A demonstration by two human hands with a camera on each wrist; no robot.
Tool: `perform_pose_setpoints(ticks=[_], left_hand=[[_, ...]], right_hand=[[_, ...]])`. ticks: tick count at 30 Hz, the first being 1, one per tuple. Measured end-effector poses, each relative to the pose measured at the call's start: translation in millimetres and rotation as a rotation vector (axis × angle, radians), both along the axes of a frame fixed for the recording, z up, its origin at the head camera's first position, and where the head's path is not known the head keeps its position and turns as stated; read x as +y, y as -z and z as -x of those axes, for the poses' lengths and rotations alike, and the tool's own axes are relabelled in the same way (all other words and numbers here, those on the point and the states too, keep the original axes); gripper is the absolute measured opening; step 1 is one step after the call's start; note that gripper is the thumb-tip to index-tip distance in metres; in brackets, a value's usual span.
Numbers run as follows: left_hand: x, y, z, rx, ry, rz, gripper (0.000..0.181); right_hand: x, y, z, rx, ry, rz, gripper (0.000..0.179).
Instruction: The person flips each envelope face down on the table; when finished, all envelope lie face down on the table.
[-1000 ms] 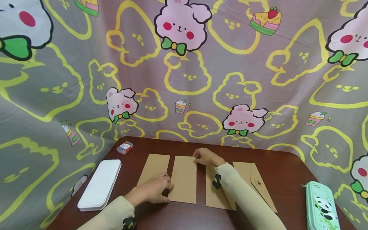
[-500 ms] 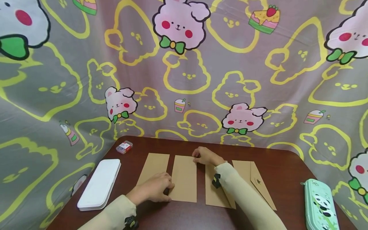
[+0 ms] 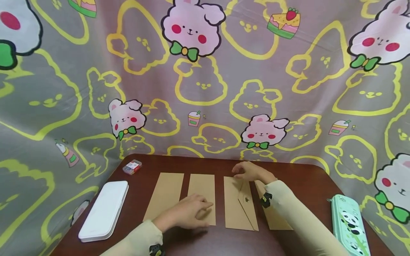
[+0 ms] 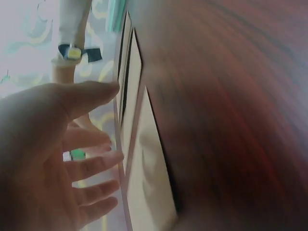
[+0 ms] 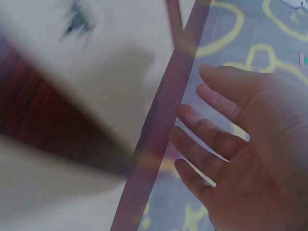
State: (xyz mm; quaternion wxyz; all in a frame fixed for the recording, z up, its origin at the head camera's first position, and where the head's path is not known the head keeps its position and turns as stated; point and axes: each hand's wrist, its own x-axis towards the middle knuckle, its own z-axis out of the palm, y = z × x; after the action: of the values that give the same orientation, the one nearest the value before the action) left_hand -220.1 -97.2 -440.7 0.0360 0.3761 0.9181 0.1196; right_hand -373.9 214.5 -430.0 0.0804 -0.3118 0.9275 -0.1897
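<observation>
Several brown paper envelopes lie in a row on the table. My left hand (image 3: 187, 212) hovers over the lower part of the second envelope from the left (image 3: 201, 185), fingers spread and holding nothing; the left wrist view shows them apart from the paper. At the far end of the third envelope (image 3: 234, 209), whose flap with a small dark print faces up, is my right hand (image 3: 251, 171). Its fingers are loosely bent with nothing between them in the right wrist view. The leftmost envelope (image 3: 168, 190) shows a plain side. My right forearm partly covers the rightmost envelope (image 3: 277, 217).
A white case (image 3: 104, 209) lies at the table's left side, with a small clear plastic box (image 3: 132, 167) behind it. On the right is a mint-green panda pencil case (image 3: 350, 224). A patterned curtain (image 3: 205, 85) hangs beyond the brown table (image 3: 179, 163).
Both hands have moved right: the left from the second envelope's left edge to over it, the right from its far right corner to the third envelope. The head view has shifted slightly.
</observation>
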Motion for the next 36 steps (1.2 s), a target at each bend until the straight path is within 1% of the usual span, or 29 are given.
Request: perform_pose_setpoints(ticks=[4, 6, 8, 10, 12, 15, 18, 23, 25, 27, 28, 33, 36], left_hand=[[31.9, -0.5, -2.9, 0.034, 0.031, 0.035, 0.069], [45.7, 2.7, -3.1, 0.054, 0.054, 0.063, 0.069], [57.0, 7.4, -3.0, 0.094, 0.059, 0.106, 0.071], [66.8, 12.3, -2.9, 0.134, 0.049, 0.157, 0.071], [76.0, 16.9, -1.7, 0.171, 0.024, 0.193, 0.068], [86.9, 21.2, 1.0, 0.195, -0.008, 0.198, 0.054], [93.7, 24.2, 3.8, 0.231, -0.010, 0.176, 0.041], [99.1, 22.4, 4.9, 0.313, 0.019, 0.182, 0.049], [101.4, 20.6, 4.0, 0.330, 0.021, 0.198, 0.050], [103.6, 18.9, 2.8, 0.334, 0.013, 0.217, 0.050], [104.6, 18.4, 2.1, 0.334, 0.009, 0.231, 0.050], [105.1, 18.5, 1.4, 0.322, -0.002, 0.244, 0.050], [104.4, 18.3, 1.6, 0.345, 0.002, 0.241, 0.049]], right_hand=[[26, 3.7, -3.4, -0.023, 0.030, -0.015, 0.028], [34, 7.6, -5.4, -0.031, 0.039, -0.020, 0.030], [37, 10.9, -6.3, -0.042, 0.053, -0.030, 0.034], [38, 13.4, -6.7, -0.037, 0.067, -0.046, 0.036], [37, 14.6, -6.9, -0.026, 0.094, -0.061, 0.038], [35, 14.9, -6.3, -0.010, 0.132, -0.086, 0.036], [33, 15.3, -4.4, -0.009, 0.147, -0.109, 0.032], [32, 14.9, -1.2, -0.022, 0.143, -0.115, 0.024], [32, 14.3, -0.8, -0.018, 0.138, -0.116, 0.018], [31, 13.6, -0.5, -0.013, 0.135, -0.118, 0.010], [30, 13.4, -0.5, -0.016, 0.141, -0.117, 0.008], [29, 15.2, 0.0, -0.008, 0.174, -0.119, 0.020], [32, 16.1, 0.6, -0.006, 0.155, -0.064, 0.019]])
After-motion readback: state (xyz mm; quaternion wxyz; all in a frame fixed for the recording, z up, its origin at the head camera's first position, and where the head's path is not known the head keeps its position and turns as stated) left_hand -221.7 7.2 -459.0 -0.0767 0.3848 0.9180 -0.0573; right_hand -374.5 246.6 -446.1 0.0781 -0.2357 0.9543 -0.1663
